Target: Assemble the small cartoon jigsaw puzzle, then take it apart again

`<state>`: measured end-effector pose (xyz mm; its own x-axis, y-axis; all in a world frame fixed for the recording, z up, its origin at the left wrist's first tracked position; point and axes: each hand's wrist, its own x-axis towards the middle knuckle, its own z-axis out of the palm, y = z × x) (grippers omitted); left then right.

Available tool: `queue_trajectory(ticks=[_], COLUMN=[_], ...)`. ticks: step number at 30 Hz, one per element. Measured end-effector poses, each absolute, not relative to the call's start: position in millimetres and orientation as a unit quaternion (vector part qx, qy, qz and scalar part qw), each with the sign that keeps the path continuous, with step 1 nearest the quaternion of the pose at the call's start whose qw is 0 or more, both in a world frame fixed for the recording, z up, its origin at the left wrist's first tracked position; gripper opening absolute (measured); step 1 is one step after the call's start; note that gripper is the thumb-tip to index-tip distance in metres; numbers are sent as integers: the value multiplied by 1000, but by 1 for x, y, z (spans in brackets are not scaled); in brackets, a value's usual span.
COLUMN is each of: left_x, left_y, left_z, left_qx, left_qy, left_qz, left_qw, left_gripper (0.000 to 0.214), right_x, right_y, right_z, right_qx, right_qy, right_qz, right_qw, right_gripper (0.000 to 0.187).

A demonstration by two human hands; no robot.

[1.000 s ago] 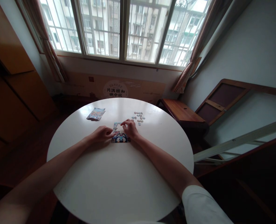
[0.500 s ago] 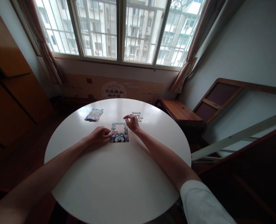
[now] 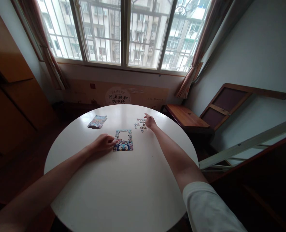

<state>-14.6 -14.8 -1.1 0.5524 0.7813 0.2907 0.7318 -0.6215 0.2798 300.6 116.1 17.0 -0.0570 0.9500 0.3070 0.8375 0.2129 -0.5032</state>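
Note:
A partly assembled jigsaw puzzle (image 3: 123, 147) lies flat on the white round table (image 3: 119, 180). Its border and lower part, with a blue cartoon figure, are joined around a white gap. My left hand (image 3: 103, 141) is curled closed at the puzzle's left edge, its thumb side pressing on that edge. Loose jigsaw pieces (image 3: 142, 122), several of them, lie spread to the right of the puzzle and beyond it. Over the right side of these pieces is my right hand (image 3: 150, 122), index finger stretched out and apart from the rest; I see nothing held in it.
A colourful printed packet (image 3: 97, 121) lies on the table's far left. Beyond the table stand a wooden bench (image 3: 190, 115) at the right and a barred window (image 3: 123, 35) with curtains. A pale ladder-like rail (image 3: 249, 145) slants up at the right.
My right hand has moved right, from above the puzzle's upper right corner to the loose pieces, uncovering more of them. My left hand stays at the puzzle's edge. The view has shifted slightly.

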Motion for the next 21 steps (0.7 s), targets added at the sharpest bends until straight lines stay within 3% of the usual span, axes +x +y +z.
queue_trajectory(ticks=[4, 11, 21], left_x=[-14, -11, -13], left_y=[-14, -16, -12], left_z=[-1, 3, 2], left_qx=[876, 875, 875], left_qy=[433, 437, 433], left_qz=[201, 198, 204], left_qw=[61, 69, 73], left_gripper=[50, 50, 49], right_x=[307, 306, 316], right_y=[126, 130, 122], right_z=[9, 0, -1], right_qx=[-640, -669, -717], right_qy=[-714, -711, -636], right_qz=[125, 89, 75], right_qw=[254, 198, 274], right_gripper=[68, 58, 44])
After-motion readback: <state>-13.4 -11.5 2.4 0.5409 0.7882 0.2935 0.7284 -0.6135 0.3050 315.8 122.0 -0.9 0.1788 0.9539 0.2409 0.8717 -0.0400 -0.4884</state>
